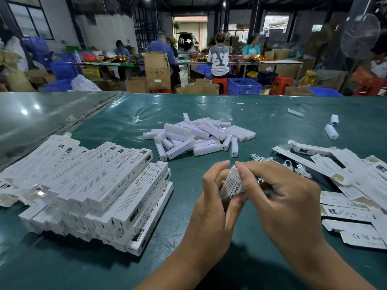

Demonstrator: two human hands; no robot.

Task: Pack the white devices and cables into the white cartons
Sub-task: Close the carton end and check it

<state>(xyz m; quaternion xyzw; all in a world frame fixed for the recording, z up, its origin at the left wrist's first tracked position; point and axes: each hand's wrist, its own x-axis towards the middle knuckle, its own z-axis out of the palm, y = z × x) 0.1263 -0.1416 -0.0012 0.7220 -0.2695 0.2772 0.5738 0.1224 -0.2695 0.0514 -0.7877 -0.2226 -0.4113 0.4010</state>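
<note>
Both hands hold one white carton [230, 188] upright above the near middle of the green table [261, 122]: left hand [211, 197] curled round its body, right hand [278, 195] pinching its top end. Loose white devices [196, 136] lie mid-table, cables [272, 162] just beyond the right hand, packed cartons [94, 185] toward the left edge, flat cartons [345, 185] along the right edge.

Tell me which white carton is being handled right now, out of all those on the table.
The carton gripped by both hands, left hand and right hand. It is lifted off the green table; the others lie stacked or flat.
</note>
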